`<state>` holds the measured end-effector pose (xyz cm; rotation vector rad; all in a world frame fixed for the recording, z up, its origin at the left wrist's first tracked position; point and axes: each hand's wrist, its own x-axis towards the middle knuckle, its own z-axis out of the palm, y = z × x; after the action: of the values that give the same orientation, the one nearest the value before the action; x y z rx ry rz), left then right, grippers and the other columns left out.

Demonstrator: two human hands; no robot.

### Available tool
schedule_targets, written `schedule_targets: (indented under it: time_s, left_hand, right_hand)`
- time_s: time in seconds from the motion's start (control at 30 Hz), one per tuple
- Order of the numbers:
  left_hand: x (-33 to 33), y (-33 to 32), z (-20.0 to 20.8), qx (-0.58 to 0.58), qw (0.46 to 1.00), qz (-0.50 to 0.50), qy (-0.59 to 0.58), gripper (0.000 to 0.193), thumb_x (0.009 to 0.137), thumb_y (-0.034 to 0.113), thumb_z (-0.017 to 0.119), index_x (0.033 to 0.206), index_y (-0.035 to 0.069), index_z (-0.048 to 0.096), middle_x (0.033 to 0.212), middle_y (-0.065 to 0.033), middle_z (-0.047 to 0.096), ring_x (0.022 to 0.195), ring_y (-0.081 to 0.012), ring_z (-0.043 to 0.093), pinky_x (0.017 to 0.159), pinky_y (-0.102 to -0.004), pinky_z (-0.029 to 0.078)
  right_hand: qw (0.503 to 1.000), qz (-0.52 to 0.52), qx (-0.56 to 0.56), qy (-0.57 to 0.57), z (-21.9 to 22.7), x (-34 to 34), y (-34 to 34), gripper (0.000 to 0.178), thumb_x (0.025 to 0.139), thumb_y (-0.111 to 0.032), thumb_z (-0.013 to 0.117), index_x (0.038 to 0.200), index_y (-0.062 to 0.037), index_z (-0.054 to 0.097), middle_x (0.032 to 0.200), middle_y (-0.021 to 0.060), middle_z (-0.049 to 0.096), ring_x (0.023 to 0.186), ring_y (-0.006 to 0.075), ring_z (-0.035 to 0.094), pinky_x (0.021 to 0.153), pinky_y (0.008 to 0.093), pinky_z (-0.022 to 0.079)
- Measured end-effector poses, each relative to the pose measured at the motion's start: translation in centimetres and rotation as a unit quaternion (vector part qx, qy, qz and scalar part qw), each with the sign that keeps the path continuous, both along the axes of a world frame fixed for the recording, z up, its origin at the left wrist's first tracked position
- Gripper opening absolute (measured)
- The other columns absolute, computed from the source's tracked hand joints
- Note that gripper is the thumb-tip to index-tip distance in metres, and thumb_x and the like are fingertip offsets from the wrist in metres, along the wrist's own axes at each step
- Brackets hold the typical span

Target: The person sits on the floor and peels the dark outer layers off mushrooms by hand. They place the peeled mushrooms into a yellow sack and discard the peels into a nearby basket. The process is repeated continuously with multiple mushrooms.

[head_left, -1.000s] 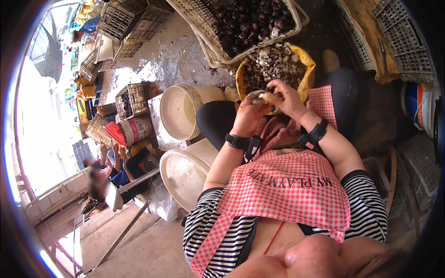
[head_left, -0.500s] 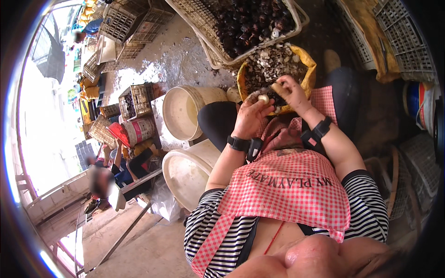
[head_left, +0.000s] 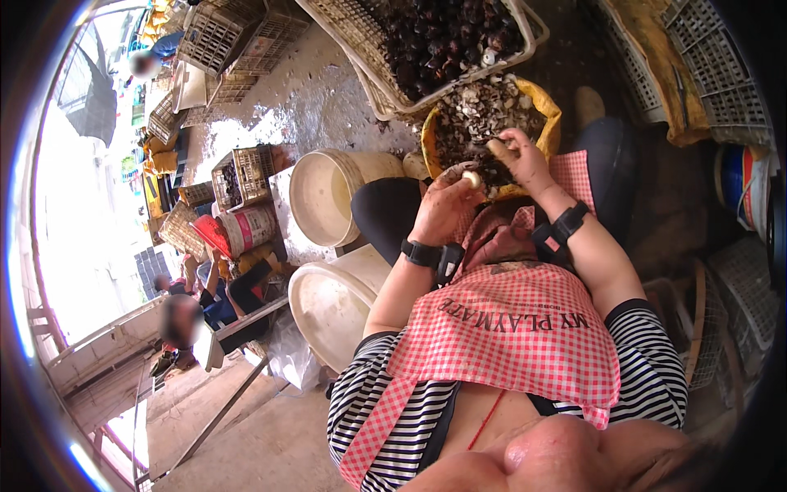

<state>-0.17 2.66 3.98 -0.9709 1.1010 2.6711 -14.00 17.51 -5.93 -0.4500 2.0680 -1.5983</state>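
My left hand (head_left: 444, 203) is closed around a whitish peeled water chestnut (head_left: 472, 178), which shows between the thumb and fingers. Just to its right, my right hand (head_left: 529, 166) grips a short tan-handled peeling tool (head_left: 499, 151); its blade is too small and blurred to make out. Both hands hover over the near part of a yellow-rimmed container (head_left: 551, 108) full of dark and pale peelings (head_left: 484, 111). Beyond it, dark unpeeled water chestnuts (head_left: 447, 49) fill a pale plastic crate (head_left: 361, 51), a few white ones among them.
Left of my knee stand a white bucket (head_left: 316, 201) and another pale round tub (head_left: 328, 316). Stacked crates (head_left: 713, 66) and a yellow sack (head_left: 680, 98) are at the far right. Several people, including a seated person (head_left: 217, 299), are at the left, near a red basin (head_left: 211, 236).
My right hand and the tool have drawn slightly right, away from the water chestnut. In my left hand the water chestnut has turned and sits a little higher between the fingers.
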Motion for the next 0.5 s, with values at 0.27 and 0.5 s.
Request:
schedule_targets:
  time_s: [0.27, 0.5]
  left_hand:
    - [-0.3, 0.5, 0.2, -0.063, 0.998, -0.005, -0.016, 0.034, 0.097, 0.005, 0.060, 0.131, 0.003, 0.057, 0.112, -0.0073, 0.067, 0.095, -0.0162, 0.068, 0.082, -0.0300, 0.059]
    - [-0.7, 1.5, 1.3, -0.153, 0.986, -0.048, -0.038, 0.022, 0.096, 0.007, 0.062, 0.116, -0.001, 0.064, 0.108, -0.0048, 0.067, 0.094, -0.0133, 0.065, 0.083, -0.0283, 0.055]
  right_hand:
    - [1.000, 0.022, 0.002, 0.008, 0.7, 0.5, -0.1, 0.052, 0.090, -0.058, 0.067, 0.107, -0.0087, 0.064, 0.079, 0.0078, 0.064, 0.069, 0.0187, 0.060, 0.066, 0.0313, 0.050]
    - [0.993, 0.075, -0.045, 0.074, 3.0, 1.3, -0.2, 0.053, 0.089, -0.058, 0.068, 0.112, -0.0099, 0.063, 0.081, 0.0084, 0.064, 0.073, 0.0214, 0.061, 0.068, 0.0323, 0.051]
